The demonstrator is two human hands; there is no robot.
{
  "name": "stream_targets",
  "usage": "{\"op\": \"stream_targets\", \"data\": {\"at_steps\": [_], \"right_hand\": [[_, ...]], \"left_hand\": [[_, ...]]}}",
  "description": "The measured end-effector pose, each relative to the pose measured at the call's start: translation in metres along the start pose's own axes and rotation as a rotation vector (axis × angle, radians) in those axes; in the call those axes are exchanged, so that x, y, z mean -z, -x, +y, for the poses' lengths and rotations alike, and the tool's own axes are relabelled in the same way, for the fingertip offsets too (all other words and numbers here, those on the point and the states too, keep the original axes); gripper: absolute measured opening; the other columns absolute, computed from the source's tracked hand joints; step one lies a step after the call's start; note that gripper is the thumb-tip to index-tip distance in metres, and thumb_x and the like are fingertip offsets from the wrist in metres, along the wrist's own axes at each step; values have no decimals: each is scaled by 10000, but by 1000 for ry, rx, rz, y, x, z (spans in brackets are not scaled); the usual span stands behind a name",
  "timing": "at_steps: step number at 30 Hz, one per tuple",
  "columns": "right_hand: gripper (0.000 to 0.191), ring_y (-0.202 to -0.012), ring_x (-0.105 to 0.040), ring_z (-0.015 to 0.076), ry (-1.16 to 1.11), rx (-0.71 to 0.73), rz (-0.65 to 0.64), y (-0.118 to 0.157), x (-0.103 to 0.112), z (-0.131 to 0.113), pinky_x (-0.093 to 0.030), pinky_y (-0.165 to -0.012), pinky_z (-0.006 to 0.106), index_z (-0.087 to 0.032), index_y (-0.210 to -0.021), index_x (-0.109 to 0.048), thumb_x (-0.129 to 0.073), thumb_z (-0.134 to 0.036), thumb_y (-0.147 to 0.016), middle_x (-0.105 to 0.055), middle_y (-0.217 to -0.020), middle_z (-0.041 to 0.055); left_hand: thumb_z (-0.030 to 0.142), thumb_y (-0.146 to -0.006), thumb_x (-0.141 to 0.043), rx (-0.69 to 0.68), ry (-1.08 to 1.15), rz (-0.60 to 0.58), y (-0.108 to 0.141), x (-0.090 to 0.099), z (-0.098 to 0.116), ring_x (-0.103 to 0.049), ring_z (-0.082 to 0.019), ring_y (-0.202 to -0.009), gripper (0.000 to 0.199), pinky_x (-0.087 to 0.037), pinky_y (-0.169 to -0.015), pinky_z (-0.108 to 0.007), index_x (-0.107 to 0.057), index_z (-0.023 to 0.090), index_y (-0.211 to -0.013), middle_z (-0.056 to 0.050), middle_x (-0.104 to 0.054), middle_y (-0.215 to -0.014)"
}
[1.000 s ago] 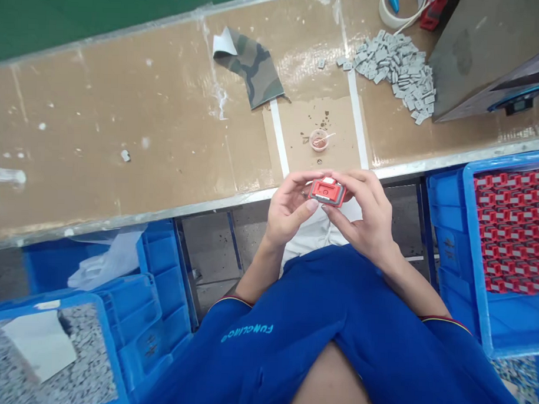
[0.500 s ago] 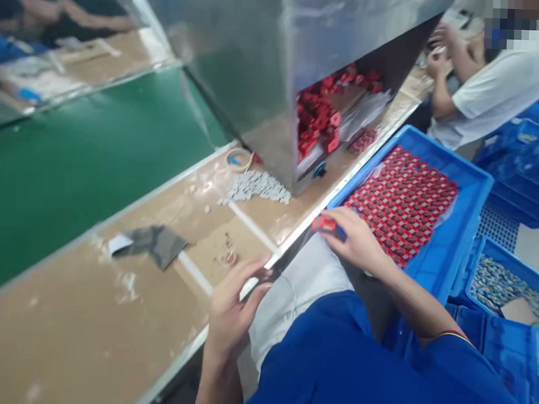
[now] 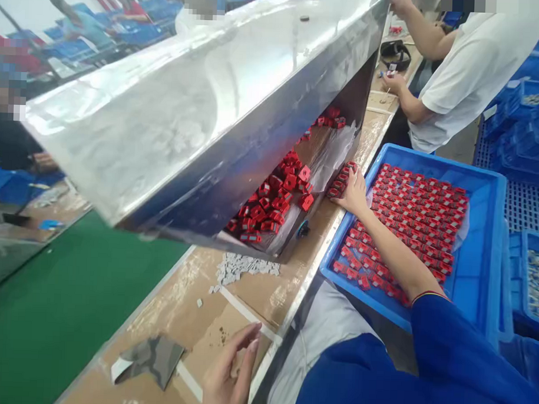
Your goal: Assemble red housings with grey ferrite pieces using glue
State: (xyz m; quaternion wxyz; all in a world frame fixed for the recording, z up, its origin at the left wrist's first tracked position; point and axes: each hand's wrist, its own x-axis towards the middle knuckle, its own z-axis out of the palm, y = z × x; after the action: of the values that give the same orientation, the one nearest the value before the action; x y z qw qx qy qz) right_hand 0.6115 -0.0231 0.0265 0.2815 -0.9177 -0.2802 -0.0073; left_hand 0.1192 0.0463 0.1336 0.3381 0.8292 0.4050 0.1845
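Observation:
My right hand [image 3: 354,195] reaches to the bench beside the metal hood, thumb and fingers around the near side of a small block of red plastic parts [image 3: 340,180] lined up together. Whether one part sits separately in its grip is hidden by the fingers. Over the bench's front edge, my left hand [image 3: 232,368] hovers with thumb and fingers curved and slightly apart, nothing visible between them. A heap of loose red parts [image 3: 269,202] lies under the hood. Small grey pieces [image 3: 243,267] are spread on the bench nearer to me.
A blue crate [image 3: 482,250] with rows of red parts stands at my right. The slanted metal hood [image 3: 175,104] overhangs the bench [image 3: 159,316]. A camouflage-patterned scrap [image 3: 153,360] lies at the left. A co-worker in a white shirt [image 3: 463,85] works further along the bench.
My right hand has carried a red part from near my lap forward to the lined-up parts on the bench. The view has shifted, showing more of the hood's top and the crate.

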Motion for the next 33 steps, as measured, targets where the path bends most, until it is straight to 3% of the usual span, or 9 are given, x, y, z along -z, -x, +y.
{"op": "stream_targets", "data": {"at_steps": [2, 6, 11, 14, 17, 23, 28, 31, 33], "right_hand": [[1339, -1651, -150, 507, 69, -22, -71, -22, -3, 14, -203, -1299, 651, 2, -1706, -56, -832, -590, -790, -100, -1754, 394], [1444, -1655, -132, 539, 113, -4, -173, -69, -3, 37, -181, -1291, 673, 0, -1711, 4, -763, -783, -773, -92, -1740, 426], [1520, -1651, -116, 567, 107, -1, -218, -103, 4, 52, -221, -1289, 630, -35, -1726, -15, -795, -847, -705, -43, -1737, 434], [1483, -1641, -166, 570, 134, 3, -201, -98, 4, 51, -238, -1284, 625, -13, -1721, -32, -796, -819, -737, -74, -1726, 449], [1346, -1633, -212, 559, 169, -3, -151, -83, 4, 45, -249, -1276, 631, 29, -1706, -66, -713, -780, -848, -111, -1713, 464], [1233, -1623, -253, 540, 131, 33, -172, -76, 3, 52, -265, -1271, 637, 58, -1689, -161, -645, -757, -900, -150, -1718, 446], [1243, -1636, -188, 541, 71, 19, -173, -76, 7, 59, -181, -1276, 715, 41, -1702, -109, -659, -732, -899, -126, -1742, 407], [1224, -1653, -81, 537, 97, -59, -211, -61, 31, 37, -157, -1258, 735, 92, -1685, -44, -617, -702, -950, -6, -1741, 426], [1100, -1662, -38, 516, 79, -33, -177, -51, 53, 4, -150, -1262, 730, 65, -1693, -72, -578, -625, -1002, 11, -1760, 387]], "left_hand": [[582, -979, -644, -4, 6, -25, -11, -5, 2, -828, -263, -993, 381, -688, -895, -324, -810, 251, -1070, -60, -858, -1079], [573, -961, -683, -62, 24, -130, -33, -15, 3, -833, -238, -957, 359, -680, -886, -278, -814, 262, -1083, -46, -859, -1078], [576, -990, -643, -39, 30, -104, -48, -33, 8, -821, -226, -1001, 368, -655, -968, -279, -806, 274, -1123, -44, -846, -1114], [555, -992, -650, -39, 10, -158, -51, -40, 15, -819, -223, -1042, 346, -645, -993, -269, -803, 281, -1138, -43, -844, -1144], [543, -1009, -625, -34, -23, -135, -49, -42, 21, -816, -225, -1060, 349, -652, -958, -263, -798, 276, -1152, -54, -840, -1167], [512, -1019, -619, 5, -111, -219, -35, -27, 36, -808, -252, -1088, 348, -665, -931, -327, -787, 253, -1180, -79, -834, -1191], [494, -1017, -616, 39, -130, -244, -27, -16, 49, -814, -262, -1037, 350, -676, -846, -348, -787, 224, -1158, -102, -843, -1133], [490, -1014, -617, 59, -112, -223, -26, -12, 52, -816, -252, -996, 346, -677, -845, -352, -790, 218, -1140, -102, -846, -1104], [495, -1012, -621, 91, -96, -202, -27, -10, 51, -818, -249, -993, 347, -676, -858, -352, -791, 217, -1134, -100, -847, -1097]]}}
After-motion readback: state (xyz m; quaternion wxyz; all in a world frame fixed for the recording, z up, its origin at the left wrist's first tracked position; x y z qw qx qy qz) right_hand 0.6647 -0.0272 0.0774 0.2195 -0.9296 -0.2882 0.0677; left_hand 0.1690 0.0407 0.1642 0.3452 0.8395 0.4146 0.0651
